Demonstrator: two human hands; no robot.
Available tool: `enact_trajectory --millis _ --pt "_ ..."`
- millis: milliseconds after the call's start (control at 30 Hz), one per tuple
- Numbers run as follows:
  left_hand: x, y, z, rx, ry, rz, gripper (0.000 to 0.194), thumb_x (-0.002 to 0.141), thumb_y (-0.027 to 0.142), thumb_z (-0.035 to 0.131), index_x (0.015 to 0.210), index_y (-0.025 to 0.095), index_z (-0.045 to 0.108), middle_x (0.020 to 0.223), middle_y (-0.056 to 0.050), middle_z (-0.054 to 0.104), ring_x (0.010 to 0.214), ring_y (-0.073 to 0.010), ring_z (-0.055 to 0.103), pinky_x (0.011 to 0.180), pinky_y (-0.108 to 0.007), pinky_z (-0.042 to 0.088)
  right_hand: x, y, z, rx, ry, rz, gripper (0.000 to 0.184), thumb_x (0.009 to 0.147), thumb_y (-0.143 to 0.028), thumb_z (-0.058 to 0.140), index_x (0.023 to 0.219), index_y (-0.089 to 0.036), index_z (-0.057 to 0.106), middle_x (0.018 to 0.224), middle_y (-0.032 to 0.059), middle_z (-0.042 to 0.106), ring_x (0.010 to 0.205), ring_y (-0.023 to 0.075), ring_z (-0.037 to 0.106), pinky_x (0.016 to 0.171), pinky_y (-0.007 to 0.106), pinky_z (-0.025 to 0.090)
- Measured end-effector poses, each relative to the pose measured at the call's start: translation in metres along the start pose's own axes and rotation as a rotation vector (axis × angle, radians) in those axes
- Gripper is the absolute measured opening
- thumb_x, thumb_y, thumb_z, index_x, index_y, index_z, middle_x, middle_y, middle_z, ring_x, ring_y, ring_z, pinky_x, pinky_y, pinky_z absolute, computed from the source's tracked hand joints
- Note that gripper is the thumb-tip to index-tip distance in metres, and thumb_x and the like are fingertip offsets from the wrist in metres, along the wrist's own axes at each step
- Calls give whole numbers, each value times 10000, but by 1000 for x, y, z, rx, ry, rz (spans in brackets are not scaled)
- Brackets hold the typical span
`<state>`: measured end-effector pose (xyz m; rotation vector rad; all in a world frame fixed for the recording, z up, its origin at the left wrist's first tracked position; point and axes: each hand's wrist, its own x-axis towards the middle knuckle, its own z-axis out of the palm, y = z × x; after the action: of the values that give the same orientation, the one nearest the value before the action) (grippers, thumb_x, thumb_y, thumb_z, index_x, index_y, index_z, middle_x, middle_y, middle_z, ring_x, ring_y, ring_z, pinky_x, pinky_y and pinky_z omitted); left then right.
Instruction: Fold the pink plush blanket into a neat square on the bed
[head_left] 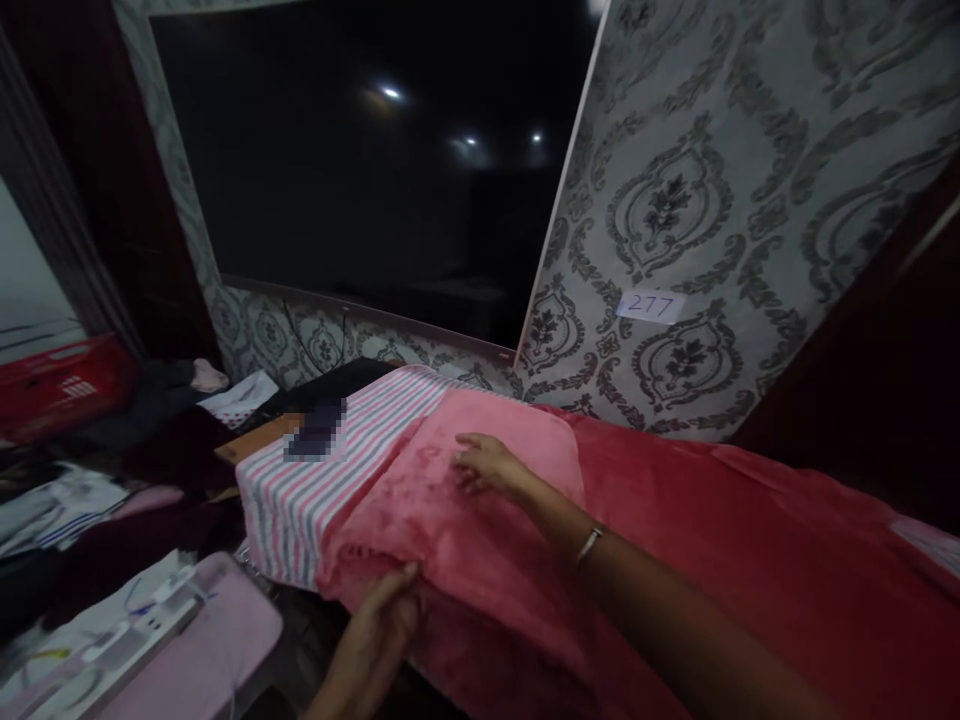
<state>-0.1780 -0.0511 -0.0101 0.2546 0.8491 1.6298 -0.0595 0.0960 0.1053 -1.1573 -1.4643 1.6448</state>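
A pink and red plush blanket (525, 550) lies spread over a long surface, with a lighter pink folded part at its left end. Above that lighter part, my right hand (487, 467) has its fingers apart and holds nothing; a bracelet circles the wrist. My left hand (379, 625) is at the blanket's front edge, where the cloth hangs down. Its thumb side points toward the cloth and its fingers look loosely apart, though they are dim and blurred. A grey, pink and white striped cloth (300, 505) covers the left end beside the blanket.
A dark blurred-out item (319, 430) and a brown flat piece (259, 437) lie near the striped cloth. At lower left, a power strip (135, 645) with cables rests on a pink stool top (240, 615). Clothes and a red bag (67, 385) are further left. A television (375, 170) hangs behind.
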Motion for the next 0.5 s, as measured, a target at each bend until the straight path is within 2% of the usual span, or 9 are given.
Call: enact_trajectory --millis 67,133,200,300,400,433,500 --pt "-2 18 -2 -119 -50 -4 274 638 187 782 885 203 667 922 -21 748 753 -188 694 716 -314 564 0 11 -31 36 41 -36 407 714 -193 702 1115 -195 632 687 -20 673 517 126 607 495 222 487" --pt "-4 36 -2 -166 -27 20 245 702 193 733 940 228 683 944 -15 763 817 -205 716 781 -350 587 -5 21 -71 83 149 -79 363 684 -206 735 1034 -191 638 712 2 687 548 125 613 485 208 478" --pt "-5 53 -2 -118 -6 28 255 734 227 715 988 225 696 935 -29 771 852 -233 727 812 -390 599 -14 36 -111 149 331 -152 327 644 -219 770 947 -199 646 716 4 688 544 111 586 455 189 445" --pt "-1 74 -7 98 8 89 410 730 332 754 1117 208 697 1020 -59 772 952 -285 728 852 -430 597 -37 67 -157 190 529 -128 353 582 -206 810 893 -215 644 668 -32 647 526 105 562 465 197 449" --pt "17 95 -10 342 104 199 539 680 402 789 1168 196 693 1087 -66 765 1084 -316 692 930 -432 563 -64 98 -172 307 519 12 369 601 -274 828 894 -243 606 713 -27 658 581 140 613 546 254 512" --pt "26 102 -10 417 133 214 531 662 392 796 1142 184 704 1081 -70 767 1115 -315 679 959 -420 545 -72 106 -170 343 463 61 356 628 -328 827 886 -243 597 749 -10 671 610 153 631 579 277 529" --pt "45 114 -5 538 108 161 465 647 350 802 1068 166 728 1055 -79 773 1137 -303 670 991 -389 522 -85 118 -161 386 321 129 352 690 -457 797 868 -228 598 803 25 685 665 172 651 630 305 539"
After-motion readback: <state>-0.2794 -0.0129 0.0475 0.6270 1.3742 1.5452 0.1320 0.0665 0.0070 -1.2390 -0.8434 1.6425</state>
